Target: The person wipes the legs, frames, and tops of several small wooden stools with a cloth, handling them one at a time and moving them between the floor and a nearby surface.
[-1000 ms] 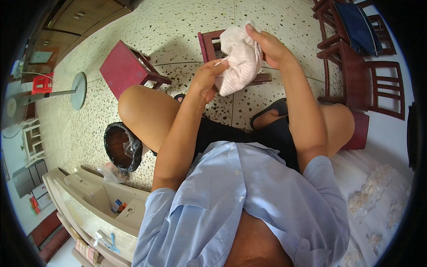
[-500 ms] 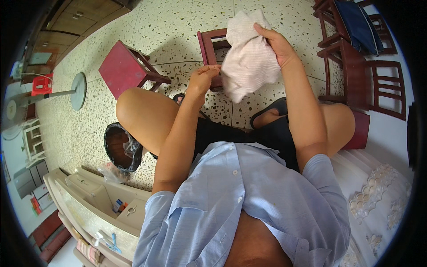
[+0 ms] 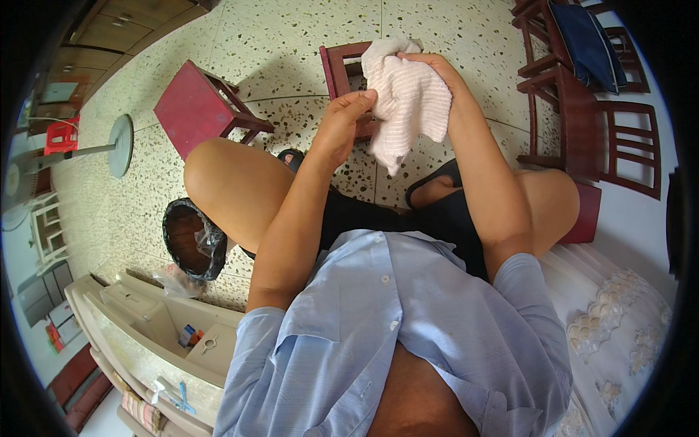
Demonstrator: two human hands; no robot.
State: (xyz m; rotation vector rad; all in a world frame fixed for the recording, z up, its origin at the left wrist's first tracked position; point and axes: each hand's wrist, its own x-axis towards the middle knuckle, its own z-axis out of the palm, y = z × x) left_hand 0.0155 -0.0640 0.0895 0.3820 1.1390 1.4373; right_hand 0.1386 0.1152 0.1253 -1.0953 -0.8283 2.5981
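A pale pink ribbed knit cloth (image 3: 409, 98) hangs loosely between my two hands, in front of my knees. My left hand (image 3: 342, 124) is closed in a pinch, thumb and fingers on the cloth's left edge. Up at the top right, my right hand (image 3: 444, 75) grips the cloth, its thumb lying over the upper fold and the other fingers mostly behind it. One corner of the fabric droops lowest, over the speckled floor. Behind the cloth stands a small red wooden stool frame (image 3: 336, 71), partly covered by it.
A red stool (image 3: 193, 105) stands by my left knee, with a black-lined bin (image 3: 191, 239) closer in. Dark red chairs (image 3: 579, 131) line the right side, one bearing a blue bag (image 3: 588, 47). Lower left is a beige cabinet (image 3: 156, 328) with an open compartment; a fan (image 3: 121, 146) stands beyond.
The cloth has swung from a wide bunch to a narrower, hanging shape with its ribbing facing me. My left hand has shifted slightly up and right; my right hand's fingers have turned inward over the top.
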